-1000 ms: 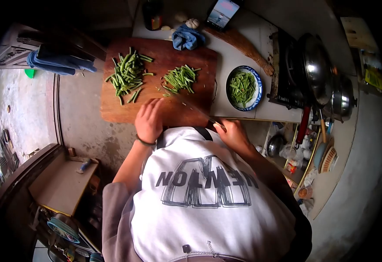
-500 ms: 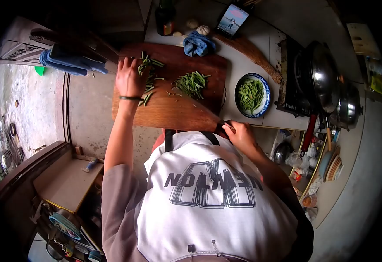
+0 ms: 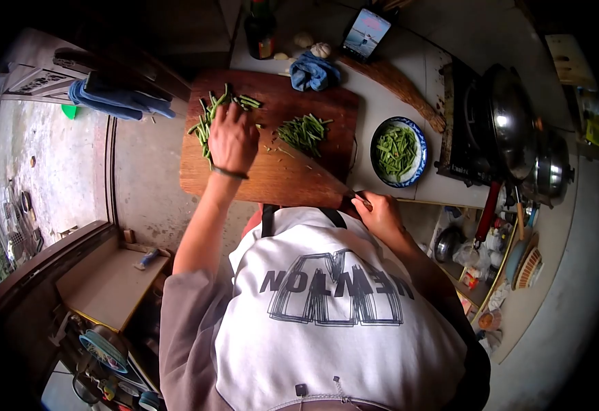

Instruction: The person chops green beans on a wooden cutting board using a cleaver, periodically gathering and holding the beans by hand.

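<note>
My left hand [image 3: 234,140], a dark band at its wrist, is over the left part of the wooden cutting board [image 3: 265,181]. Its fingers are slightly apart and point away from me; their tips are close to loose cut green beans [image 3: 204,127] and partly hidden. My right hand [image 3: 381,214] is closed around the handle of a kitchen knife [image 3: 323,177], whose blade lies slanted low over the board. Beyond the blade sits a heap of cut green beans [image 3: 303,133]. More cut pieces fill a blue-rimmed bowl [image 3: 418,168] right of the board.
A blue cloth [image 3: 313,72], garlic [image 3: 321,50], a dark bottle [image 3: 260,31] and a propped phone [image 3: 366,34] stand behind the board. A long brown stick-like piece [image 3: 399,85] lies near the bowl. At right, a lidded pan [image 3: 508,113] sits on the stove [image 3: 453,140].
My left hand has shifted right and toward me, from the board's left edge across the loose beans. These beans now show more spread out at left. My right hand and the knife stay put.
</note>
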`<state>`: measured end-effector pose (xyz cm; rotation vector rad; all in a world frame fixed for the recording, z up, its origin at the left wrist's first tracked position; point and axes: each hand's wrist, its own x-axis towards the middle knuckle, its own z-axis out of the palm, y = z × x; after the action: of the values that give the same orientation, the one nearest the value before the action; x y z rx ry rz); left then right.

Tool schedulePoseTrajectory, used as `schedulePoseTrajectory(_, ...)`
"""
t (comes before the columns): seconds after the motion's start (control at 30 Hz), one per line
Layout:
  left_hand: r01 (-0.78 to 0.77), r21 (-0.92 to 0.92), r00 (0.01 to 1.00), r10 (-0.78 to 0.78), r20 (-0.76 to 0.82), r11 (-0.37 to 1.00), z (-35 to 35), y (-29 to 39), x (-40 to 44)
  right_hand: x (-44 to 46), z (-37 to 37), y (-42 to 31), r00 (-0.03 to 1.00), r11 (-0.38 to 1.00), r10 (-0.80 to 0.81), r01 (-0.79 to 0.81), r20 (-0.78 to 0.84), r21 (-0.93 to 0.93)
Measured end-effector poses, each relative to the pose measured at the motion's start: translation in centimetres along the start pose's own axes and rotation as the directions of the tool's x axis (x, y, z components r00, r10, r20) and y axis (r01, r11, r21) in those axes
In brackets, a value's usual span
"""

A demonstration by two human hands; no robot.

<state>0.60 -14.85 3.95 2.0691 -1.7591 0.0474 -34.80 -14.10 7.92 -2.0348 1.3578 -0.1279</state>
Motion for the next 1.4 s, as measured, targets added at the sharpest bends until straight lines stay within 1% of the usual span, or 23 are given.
schedulePoseTrajectory(0.07,-0.113,0.005,0.991,0.113,-0.073,0.994,0.5,0.7,-2.5,0.0,0.0,0.1,1.000,1.000,0.005,-0.005,0.001,-0.015)
schedulePoseTrajectory(0.1,-0.142,-0.054,0.989,0.139,-0.054,0.988,-0.6,1.6,-3.2,0.0,0.1,0.2,1.000,1.000,0.002,-0.002,-0.008,-0.007)
schedulePoseTrajectory(0.13,-0.192,-0.057,0.979,0.188,-0.077,0.980,0.1,1.4,-4.6,0.0,0.4,0.4,1.000,1.000,0.000,0.000,-0.014,0.001)
schedulePoseTrajectory(0.2,-0.174,-0.111,0.976,0.186,0.116,0.979,1.1,1.3,-7.3,0.0,0.6,0.5,1.000,1.000,-0.003,0.004,-0.021,0.024)
schedulePoseTrajectory(0.3,-0.317,-0.222,0.941,0.334,0.045,0.922,3.0,1.3,-9.5,0.1,0.7,0.1,1.000,0.999,-0.002,0.002,-0.020,0.040)
schedulePoseTrajectory(0.4,-0.304,-0.247,0.945,0.324,0.046,0.920,3.7,1.6,-10.6,0.2,0.5,-0.2,1.000,1.000,0.010,-0.010,0.018,-0.001)
schedulePoseTrajectory(0.43,-0.310,-0.260,0.945,0.327,0.022,0.914,3.7,1.6,-10.7,0.3,0.4,-0.5,0.999,1.000,0.014,-0.013,0.033,-0.022)
schedulePoseTrajectory(0.53,-0.264,-0.249,0.963,0.267,-0.022,0.932,4.1,2.2,-11.4,0.5,0.8,-0.5,0.998,0.999,0.016,-0.013,0.063,-0.052)
schedulePoseTrajectory(0.67,-0.099,-0.314,0.986,0.050,-0.160,0.944,4.6,3.4,-12.0,0.4,0.8,-1.2,0.997,0.998,-0.018,0.022,0.073,-0.057)
schedulePoseTrajectory(0.7,-0.078,-0.324,0.983,0.019,-0.183,0.943,4.5,3.7,-12.0,0.3,0.7,-1.3,0.997,0.998,-0.021,0.026,0.077,-0.059)
schedulePoseTrajectory(0.8,-0.086,-0.320,0.979,0.020,-0.202,0.943,4.7,3.4,-12.3,0.2,0.6,-1.2,0.995,0.997,-0.035,0.041,0.094,-0.064)
schedulePoseTrajectory(0.83,-0.108,-0.312,0.977,0.043,-0.210,0.944,4.7,3.3,-12.2,0.1,0.7,-1.2,0.994,0.997,-0.038,0.044,0.099,-0.061)
schedulePoseTrajectory(0.97,-0.107,-0.308,0.981,0.051,-0.185,0.945,4.8,3.7,-12.1,-0.2,0.6,-1.7,0.995,0.998,-0.040,0.044,0.097,-0.047)
schedulePoseTrajectory(1.07,-0.117,-0.307,0.980,0.059,-0.190,0.944,4.9,3.8,-11.8,-0.6,0.4,-2.0,0.992,0.995,-0.013,0.025,0.122,-0.097)
schedulePoseTrajectory(1.17,-0.119,-0.315,0.980,0.060,-0.191,0.942,4.9,3.8,-11.7,-0.7,0.0,-2.9,0.985,0.993,0.047,-0.028,0.167,-0.112)
schedulePoseTrajectory(1.4,-0.106,-0.313,0.982,0.050,-0.180,0.944,4.9,3.8,-11.6,-0.4,0.4,-3.0,0.976,0.982,0.082,-0.044,0.203,-0.183)
